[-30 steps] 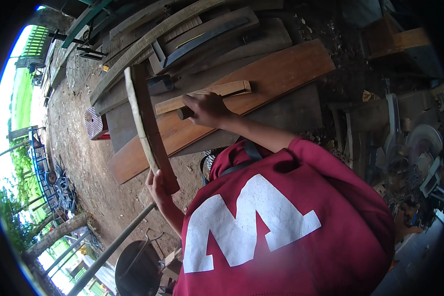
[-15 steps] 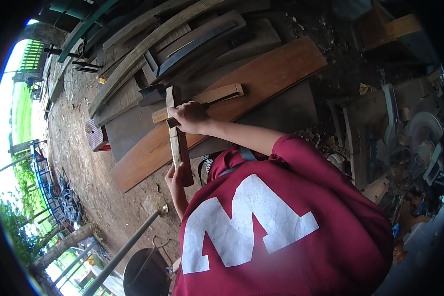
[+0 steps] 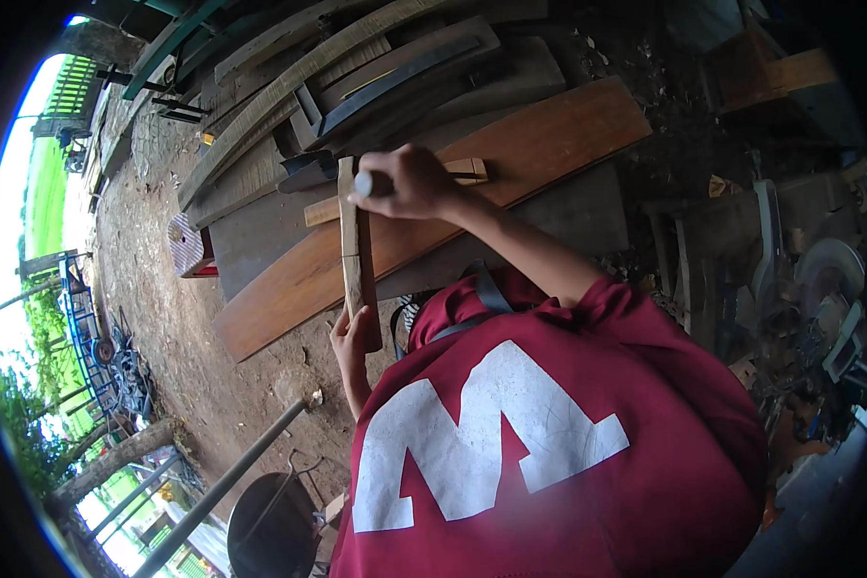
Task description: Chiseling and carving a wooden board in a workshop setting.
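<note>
My left hand [image 3: 350,335] grips the lower end of a narrow wooden board [image 3: 352,260] with a rough, pale edge, held across a long reddish-brown plank [image 3: 568,130]. Over the board's upper end, my right hand [image 3: 405,185] is closed on a short cylindrical tool [image 3: 370,183], its round greyish end showing; the rest is hidden by my fingers. A lighter wooden bar [image 3: 324,211] lies on the plank behind the board, partly covered by my right hand and forearm.
Stacked weathered boards [image 3: 250,125] and a dark metal bar [image 3: 395,82] lie beyond the plank. A checked-top stool [image 3: 185,241] stands left. A circular saw blade [image 3: 824,275] sits among clutter at right. A pole [image 3: 231,472] and dark round container [image 3: 265,525] are at lower left.
The narrow board has moved right from its place a second ago. My right hand came down onto its edge half a second ago and is now higher, near its upper end.
</note>
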Tool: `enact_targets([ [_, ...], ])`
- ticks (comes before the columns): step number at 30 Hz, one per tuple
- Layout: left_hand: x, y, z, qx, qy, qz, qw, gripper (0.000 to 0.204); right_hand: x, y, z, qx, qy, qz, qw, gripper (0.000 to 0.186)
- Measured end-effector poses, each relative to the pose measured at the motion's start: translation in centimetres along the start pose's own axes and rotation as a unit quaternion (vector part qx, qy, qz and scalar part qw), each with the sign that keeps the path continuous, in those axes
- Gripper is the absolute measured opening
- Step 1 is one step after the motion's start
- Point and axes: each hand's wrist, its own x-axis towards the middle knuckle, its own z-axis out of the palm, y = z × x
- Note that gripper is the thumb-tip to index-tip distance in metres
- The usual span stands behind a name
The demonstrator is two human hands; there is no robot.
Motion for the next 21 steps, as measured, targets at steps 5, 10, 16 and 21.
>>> enact_targets([
  [5, -0.3, 1.1, 0.3, 0.020, 0.006, 0.003, 1.000, 0.037, -0.8, 1.9, -7.0, 0.190, 0.173, 0.087, 0.963, 0.035],
  [10, -0.4, 1.3, 0.5, 0.014, -0.001, 0.004, 1.000, 0.037, -2.8, 2.5, -10.3, 0.339, 0.279, 0.052, 0.897, 0.039],
  [16, -1.0, 1.6, 1.1, 0.002, 0.006, 0.009, 1.000, 0.037, -3.8, 3.6, -8.7, 0.375, 0.316, 0.072, 0.869, 0.032],
  [21, -1.3, 1.6, 1.7, -0.006, 0.012, 0.003, 1.000, 0.038, -3.5, 3.4, -8.3, 0.350, 0.316, 0.070, 0.879, 0.029],
])
